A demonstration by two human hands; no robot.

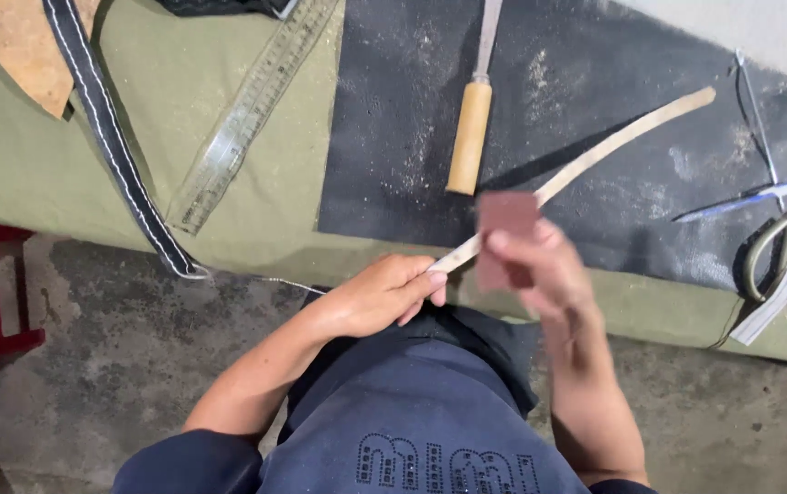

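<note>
Pinching the near end of a long pale strip [595, 154], the left hand [384, 295] is steadying it while the blurred right hand [535, 265] is clasping a reddish-brown pad [506, 220] just above that end.

left hand [384, 295] pinches pale strip [595, 155] end | right hand [540, 265], blurred, holds reddish-brown pad [505, 220] on strip
</note>
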